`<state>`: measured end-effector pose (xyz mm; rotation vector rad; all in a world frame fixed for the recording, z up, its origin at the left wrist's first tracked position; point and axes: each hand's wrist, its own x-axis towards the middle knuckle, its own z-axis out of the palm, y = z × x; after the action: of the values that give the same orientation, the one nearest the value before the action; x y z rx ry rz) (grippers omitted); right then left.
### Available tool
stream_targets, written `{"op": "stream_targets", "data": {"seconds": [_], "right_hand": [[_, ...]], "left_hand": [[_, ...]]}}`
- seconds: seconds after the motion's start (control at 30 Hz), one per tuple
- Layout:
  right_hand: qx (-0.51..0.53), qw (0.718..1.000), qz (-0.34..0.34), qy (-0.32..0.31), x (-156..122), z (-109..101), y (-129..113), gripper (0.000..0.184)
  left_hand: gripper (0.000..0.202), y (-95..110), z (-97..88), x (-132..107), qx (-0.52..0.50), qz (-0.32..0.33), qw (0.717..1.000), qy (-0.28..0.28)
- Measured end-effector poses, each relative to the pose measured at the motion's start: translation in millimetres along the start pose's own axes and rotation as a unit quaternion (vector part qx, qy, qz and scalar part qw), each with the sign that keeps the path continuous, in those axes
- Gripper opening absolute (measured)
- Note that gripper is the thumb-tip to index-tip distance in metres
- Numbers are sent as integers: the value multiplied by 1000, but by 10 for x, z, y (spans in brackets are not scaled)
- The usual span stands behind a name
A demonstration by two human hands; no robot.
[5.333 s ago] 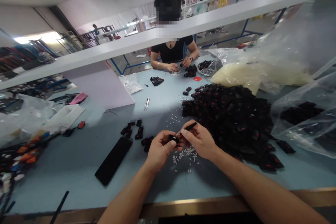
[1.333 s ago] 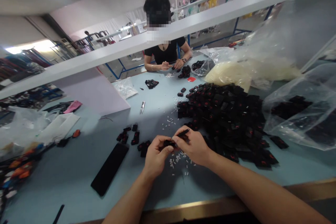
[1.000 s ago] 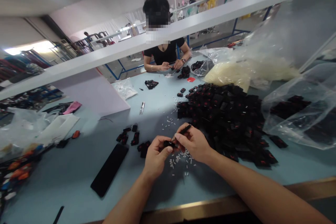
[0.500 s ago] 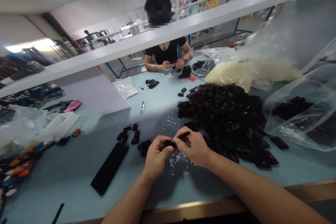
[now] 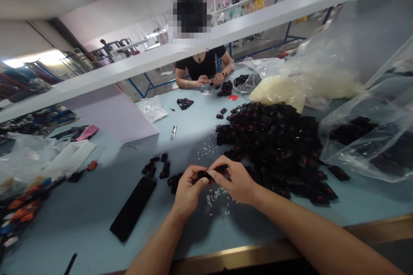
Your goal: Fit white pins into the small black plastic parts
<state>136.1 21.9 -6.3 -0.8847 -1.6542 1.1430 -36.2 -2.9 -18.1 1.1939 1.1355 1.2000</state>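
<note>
In the head view, my left hand pinches a small black piece between thumb and fingers. My right hand meets it from the right, its thumb and forefinger closed at the piece's edge. A thin black pen-like tool lies in the right hand, pointing up and right; its working end is hidden by the fingers. Small white tubular bits are scattered on the table below both hands. A few black pieces lie just beyond my left hand.
A large heap of black pieces with red marks lies right of my hands, clear plastic bags beside it. To the left are a flat black slab and snips. A person works opposite, below a white shelf.
The whole view has shifted slightly. My hands stay together around the black piece, with the right fingertips a little further left and the tool lying slightly flatter.
</note>
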Motion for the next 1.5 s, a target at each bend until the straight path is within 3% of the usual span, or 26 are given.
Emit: {"op": "stream_targets", "data": {"seconds": [0.1, 0.27, 0.4, 0.5, 0.63, 0.73, 0.87, 0.97, 1.07, 1.17, 1.23, 1.4, 1.5], "right_hand": [[126, 991, 31, 45, 54, -46, -7, 21], [134, 988, 11, 81, 121, -119, 17, 27], [33, 998, 30, 44, 123, -100, 45, 23], [-32, 998, 60, -17, 112, -58, 49, 16], [-15, 989, 90, -120, 98, -6, 56, 13], [-16, 986, 106, -127, 99, 18, 69, 11], [73, 973, 211, -54, 147, 0, 82, 14], [238, 930, 272, 70, 226, -110, 79, 17], [404, 862, 222, 212, 317, -286, 63, 25], [466, 827, 183, 258, 366, -404, 52, 28], [466, 828, 185, 252, 362, -402, 52, 28], [431, 861, 188, 192, 296, -258, 41, 31], [398, 879, 180, 192, 281, -224, 25, 39]], "left_hand": [[25, -15, -8, 7, -27, 4, 1000, -15], [27, -77, -14, 31, -66, 16, 998, -2], [30, -104, -33, 48, -84, 12, 996, 24], [32, -122, -57, 49, -88, -7, 996, 26], [35, -165, -91, 47, -75, -15, 997, 11], [37, -175, -104, 59, -75, -29, 997, -7], [43, -138, -92, 84, -59, -26, 998, 13], [43, -106, -76, 93, -55, -28, 997, 36], [43, -91, -64, 90, -58, -51, 997, 31], [41, -95, -58, 80, -43, -63, 997, 10], [38, -105, -58, 74, -20, -62, 998, 4], [35, -74, -112, 75, 59, -56, 997, 7], [33, 66, -231, 100, 195, -39, 979, 37]]}}
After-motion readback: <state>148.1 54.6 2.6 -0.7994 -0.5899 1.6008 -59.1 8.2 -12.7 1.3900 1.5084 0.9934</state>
